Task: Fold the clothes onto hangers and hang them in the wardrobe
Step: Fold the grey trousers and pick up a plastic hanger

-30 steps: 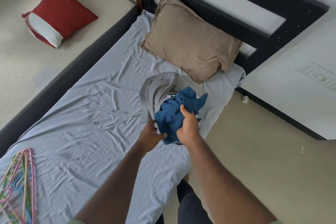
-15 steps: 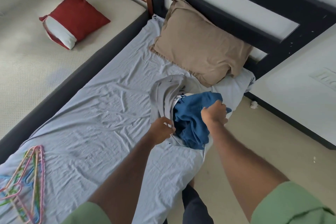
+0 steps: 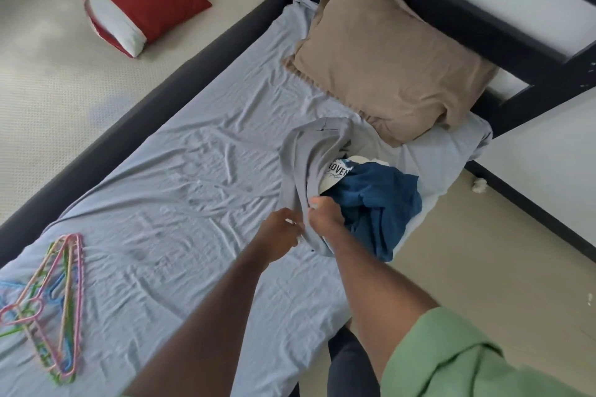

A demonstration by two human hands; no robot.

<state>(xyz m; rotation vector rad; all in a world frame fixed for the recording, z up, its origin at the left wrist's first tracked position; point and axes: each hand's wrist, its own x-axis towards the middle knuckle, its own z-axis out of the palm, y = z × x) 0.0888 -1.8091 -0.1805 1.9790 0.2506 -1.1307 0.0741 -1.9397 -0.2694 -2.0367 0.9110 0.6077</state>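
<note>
A small heap of clothes lies on the bed near its right edge: a grey garment point(image 3: 309, 151), a white printed shirt point(image 3: 335, 174) partly under it, and a blue garment point(image 3: 377, 203) on the right. My right hand point(image 3: 325, 216) grips the lower edge of the grey garment, fingers curled into the fabric. My left hand point(image 3: 280, 232) is right beside it, fingertips pinching the same grey edge. A bundle of several coloured plastic hangers point(image 3: 48, 303) lies on the sheet at the near left. No wardrobe is in view.
The light blue sheet point(image 3: 180, 203) covers the mattress. A tan pillow point(image 3: 387, 64) leans at the dark headboard point(image 3: 483, 29). A red and white cushion point(image 3: 142, 0) lies on a second bed to the left. Beige floor point(image 3: 483, 267) runs along the right.
My right hand let go of the blue garment and moved left onto the grey garment's edge, next to my left hand. The blue garment now lies slumped at the bed's right edge.
</note>
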